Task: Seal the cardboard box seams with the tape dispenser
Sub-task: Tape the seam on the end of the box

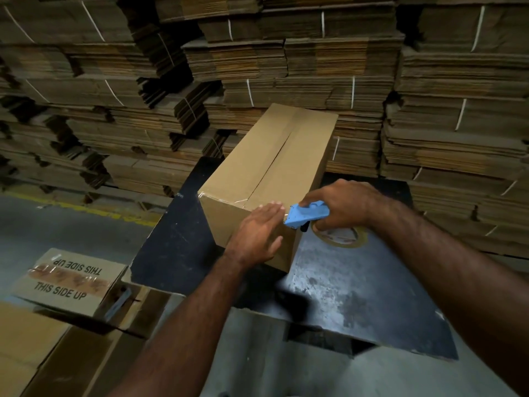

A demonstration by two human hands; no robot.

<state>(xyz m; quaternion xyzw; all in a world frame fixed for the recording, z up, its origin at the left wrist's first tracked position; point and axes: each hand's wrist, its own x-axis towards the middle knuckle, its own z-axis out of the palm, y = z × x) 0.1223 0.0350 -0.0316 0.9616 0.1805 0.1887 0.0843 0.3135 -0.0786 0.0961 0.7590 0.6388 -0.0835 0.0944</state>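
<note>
A long brown cardboard box [266, 156] lies on a dark table [357, 290], its top seam running away from me. Clear tape shines along the near top edge of the box. My left hand [257, 233] lies flat with fingers together against the near end face of the box, just below that edge. My right hand [340, 204] grips the blue tape dispenser [306, 214], whose front end touches the box's near right corner beside my left fingertips. The tape roll [340, 236] shows under my right hand.
Tall stacks of flattened cardboard [315, 67] bound with white straps fill the background. A box printed "THIS SIDE UP" [68, 279] stands low at the left, with more brown cardboard [43, 353] below it. Grey floor [57, 224] with a yellow line lies beyond the table's left edge.
</note>
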